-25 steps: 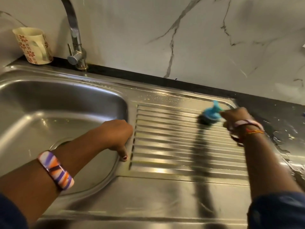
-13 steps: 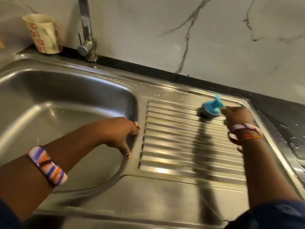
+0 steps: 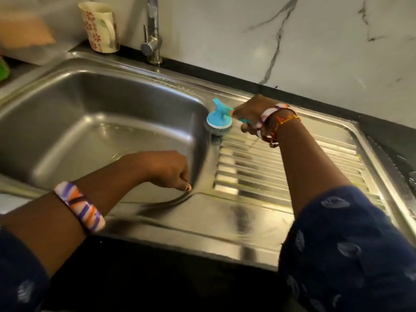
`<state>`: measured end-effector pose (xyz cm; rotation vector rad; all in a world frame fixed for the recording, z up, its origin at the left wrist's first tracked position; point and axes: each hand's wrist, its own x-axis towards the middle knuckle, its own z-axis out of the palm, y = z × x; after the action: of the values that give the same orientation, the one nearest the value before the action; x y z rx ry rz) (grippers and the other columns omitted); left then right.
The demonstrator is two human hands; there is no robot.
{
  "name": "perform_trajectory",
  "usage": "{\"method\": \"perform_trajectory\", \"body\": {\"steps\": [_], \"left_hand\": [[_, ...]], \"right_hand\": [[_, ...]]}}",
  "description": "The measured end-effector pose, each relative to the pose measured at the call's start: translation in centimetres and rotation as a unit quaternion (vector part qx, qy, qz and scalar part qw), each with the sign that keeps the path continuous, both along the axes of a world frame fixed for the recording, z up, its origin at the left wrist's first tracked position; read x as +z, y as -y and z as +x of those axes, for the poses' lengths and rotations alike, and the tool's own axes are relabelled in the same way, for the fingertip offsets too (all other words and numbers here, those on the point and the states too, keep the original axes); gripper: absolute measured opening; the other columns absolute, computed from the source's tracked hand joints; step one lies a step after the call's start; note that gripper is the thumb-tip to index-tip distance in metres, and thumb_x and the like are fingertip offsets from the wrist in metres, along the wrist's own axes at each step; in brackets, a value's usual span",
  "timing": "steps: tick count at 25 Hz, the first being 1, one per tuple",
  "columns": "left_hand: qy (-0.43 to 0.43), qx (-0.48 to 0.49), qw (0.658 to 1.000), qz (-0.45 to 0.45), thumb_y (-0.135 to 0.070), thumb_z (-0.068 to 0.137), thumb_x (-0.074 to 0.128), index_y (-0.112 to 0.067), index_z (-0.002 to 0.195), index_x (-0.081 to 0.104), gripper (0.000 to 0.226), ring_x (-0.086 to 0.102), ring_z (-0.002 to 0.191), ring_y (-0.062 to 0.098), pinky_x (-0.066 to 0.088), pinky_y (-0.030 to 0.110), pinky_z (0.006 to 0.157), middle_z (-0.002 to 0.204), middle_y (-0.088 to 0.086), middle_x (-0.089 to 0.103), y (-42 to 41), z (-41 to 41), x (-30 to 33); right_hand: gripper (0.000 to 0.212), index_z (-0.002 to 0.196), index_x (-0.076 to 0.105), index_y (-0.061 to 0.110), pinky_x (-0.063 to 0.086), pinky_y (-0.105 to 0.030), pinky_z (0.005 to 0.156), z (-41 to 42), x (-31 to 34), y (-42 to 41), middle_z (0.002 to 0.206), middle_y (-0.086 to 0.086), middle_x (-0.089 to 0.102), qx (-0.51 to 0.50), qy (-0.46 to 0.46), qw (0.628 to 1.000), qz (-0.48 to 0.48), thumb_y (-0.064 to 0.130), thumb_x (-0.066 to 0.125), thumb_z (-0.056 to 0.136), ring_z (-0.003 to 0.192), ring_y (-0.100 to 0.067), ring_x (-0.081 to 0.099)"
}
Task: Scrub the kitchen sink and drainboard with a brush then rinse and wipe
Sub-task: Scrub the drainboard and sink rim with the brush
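A stainless steel sink basin (image 3: 94, 122) fills the left half, with its ribbed drainboard (image 3: 281, 174) to the right. My right hand (image 3: 254, 113) grips the handle of a blue scrub brush (image 3: 219, 119), whose head presses on the strip between the basin and the drainboard's far left corner. My left hand (image 3: 167, 170) rests with curled fingers on the basin's right rim, holding nothing. Both wrists wear bangles.
A chrome tap (image 3: 153, 34) rises behind the basin. A floral mug (image 3: 100, 27) stands to its left on the black counter edge. A marble wall runs along the back. Wet black countertop (image 3: 396, 140) lies to the right of the drainboard.
My right hand has swept the brush leftwards from the drainboard's far right part to its left corner by the basin. My left hand stays on the rim. The view shifted left.
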<state>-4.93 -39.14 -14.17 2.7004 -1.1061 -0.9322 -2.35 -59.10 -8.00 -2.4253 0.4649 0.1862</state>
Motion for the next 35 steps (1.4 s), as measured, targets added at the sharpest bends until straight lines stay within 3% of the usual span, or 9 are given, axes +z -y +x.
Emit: {"method": "perform_trajectory", "body": {"steps": [6, 9, 11, 14, 17, 23, 26, 31, 35], "left_hand": [[0.063, 0.025, 0.998, -0.006, -0.033, 0.090, 0.057, -0.018, 0.107, 0.070, 0.026, 0.061, 0.088, 0.014, 0.032, 0.015, 0.050, 0.105, -0.002, 0.070, -3.1, -4.4, 1.1], [0.058, 0.064, 0.996, -0.032, -0.033, 0.090, 0.058, -0.014, 0.100, 0.072, 0.026, 0.056, 0.075, 0.015, 0.031, 0.016, 0.050, 0.098, 0.005, 0.071, -3.2, -4.8, 0.8], [0.051, 0.062, 0.996, -0.034, -0.033, 0.089, 0.058, -0.010, 0.098, 0.072, 0.028, 0.060, 0.079, 0.018, 0.033, 0.021, 0.052, 0.097, 0.008, 0.071, -3.1, -4.3, 0.3], [0.020, 0.055, 0.998, -0.031, -0.033, 0.089, 0.059, -0.008, 0.093, 0.071, 0.028, 0.055, 0.074, 0.015, 0.033, 0.018, 0.053, 0.095, 0.011, 0.070, -3.0, -3.2, -0.5], [0.007, 0.056, 0.998, -0.036, -0.034, 0.089, 0.059, -0.008, 0.093, 0.072, 0.029, 0.053, 0.072, 0.013, 0.035, 0.019, 0.055, 0.094, 0.012, 0.070, -3.0, -2.7, -0.9], [0.010, 0.077, 0.996, -0.034, -0.035, 0.092, 0.054, -0.006, 0.086, 0.067, 0.033, 0.051, 0.075, 0.022, 0.029, 0.018, 0.051, 0.074, 0.010, 0.056, -3.8, -4.4, 0.2], [0.054, 0.077, 0.995, -0.018, -0.036, 0.096, 0.046, -0.001, 0.099, 0.065, 0.041, 0.056, 0.097, 0.033, 0.023, 0.026, 0.049, 0.100, 0.020, 0.062, -3.9, -5.8, 0.8], [0.093, 0.148, 0.984, -0.039, -0.044, 0.091, 0.052, -0.006, 0.074, 0.065, 0.043, 0.048, 0.064, 0.019, 0.031, 0.023, 0.053, 0.074, 0.013, 0.060, -6.1, -6.1, 0.5], [0.161, 0.251, 0.954, -0.037, -0.048, 0.087, 0.055, -0.011, 0.087, 0.068, 0.040, 0.059, 0.080, 0.021, 0.042, 0.028, 0.071, 0.092, 0.009, 0.067, -10.7, -4.2, 0.7]], "right_hand": [[0.013, 0.096, 0.070, 0.017, 0.022, -0.009, 0.029, -15.2, 2.4, -3.3, 0.048, -0.002, 0.046, 0.101, -0.118, 0.979, 0.130, 0.022, 0.060, 0.089, 0.025, -0.001, 0.030], [0.018, 0.104, 0.069, 0.021, 0.026, -0.011, 0.031, -13.1, 0.9, -2.8, 0.049, 0.000, 0.045, 0.092, -0.027, 0.995, 0.033, 0.023, 0.057, 0.091, 0.025, -0.002, 0.032], [0.011, 0.088, 0.068, 0.024, 0.030, -0.014, 0.037, -8.5, 0.1, -2.0, 0.047, 0.002, 0.046, 0.062, 0.023, 0.998, -0.026, 0.024, 0.057, 0.090, 0.026, -0.004, 0.036], [0.014, 0.077, 0.065, 0.014, 0.036, -0.023, 0.054, -0.4, -0.6, -0.6, 0.056, -0.003, 0.057, -0.006, 0.064, 0.995, -0.070, 0.022, 0.057, 0.086, 0.051, -0.014, 0.053], [0.020, 0.099, 0.062, 0.008, 0.038, -0.027, 0.064, 3.0, -0.8, -0.2, 0.088, -0.012, 0.057, -0.068, 0.050, 0.992, -0.089, 0.024, 0.054, 0.088, 0.081, -0.024, 0.054], [0.038, 0.080, 0.070, -0.012, 0.030, -0.015, 0.036, -7.6, 0.8, -2.6, 0.043, -0.003, 0.048, -0.051, 0.028, 0.998, 0.027, 0.015, 0.048, 0.095, 0.023, -0.004, 0.039], [0.028, 0.108, 0.066, -0.001, 0.024, -0.010, 0.028, -14.3, 1.3, -4.0, 0.053, -0.008, 0.043, -0.007, -0.004, 0.998, 0.067, 0.019, 0.056, 0.092, 0.020, -0.002, 0.030], [0.031, 0.103, 0.066, -0.002, 0.024, -0.014, 0.034, -19.4, -0.2, -5.7, 0.044, -0.001, 0.040, 0.005, -0.022, 0.996, 0.085, 0.024, 0.053, 0.093, 0.031, -0.009, 0.032], [0.025, 0.110, 0.065, 0.004, 0.021, -0.009, 0.030, -17.6, 0.2, -9.3, 0.048, -0.004, 0.037, 0.011, -0.074, 0.966, 0.246, 0.017, 0.054, 0.093, 0.027, -0.004, 0.029]]}}
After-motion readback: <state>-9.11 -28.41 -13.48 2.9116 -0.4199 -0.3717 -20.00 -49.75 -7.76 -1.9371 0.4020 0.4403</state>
